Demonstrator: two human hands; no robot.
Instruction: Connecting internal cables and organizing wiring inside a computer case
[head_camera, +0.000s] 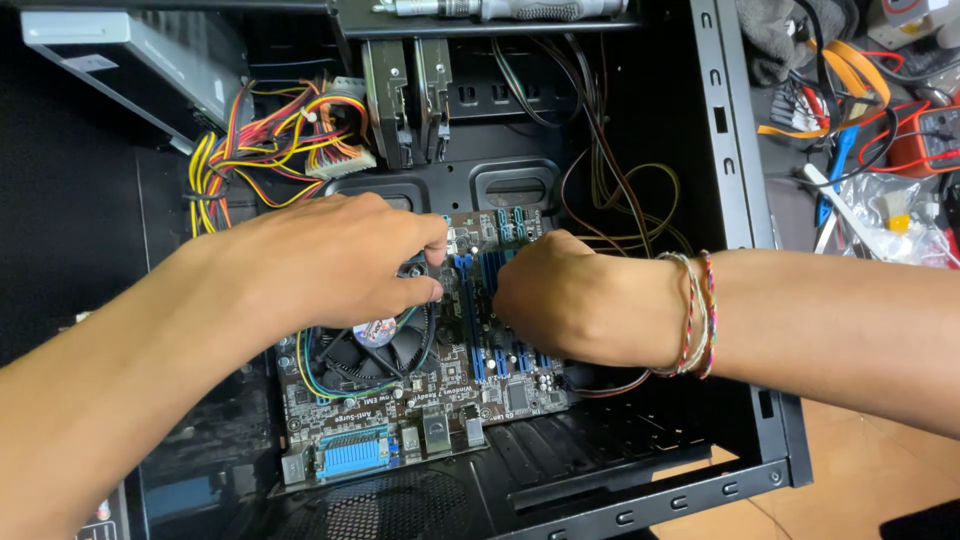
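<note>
Two hands work inside the open computer case (735, 150). The left hand (330, 255) pinches the cooler fan (365, 350), with its round label, near the motherboard's (440, 385) middle. The right hand (550, 295) presses curled fingers on the blue slots (478, 300); its grip is hidden.

The flat motherboard (420, 385) is dark brown with blue slots and one light blue connector. The metal computer case (730, 150) is black. The bundle of thin wires (255, 145) is yellow, red and black. The thread bracelets (697, 312) on the right wrist are pink, white and multicoloured.
</note>
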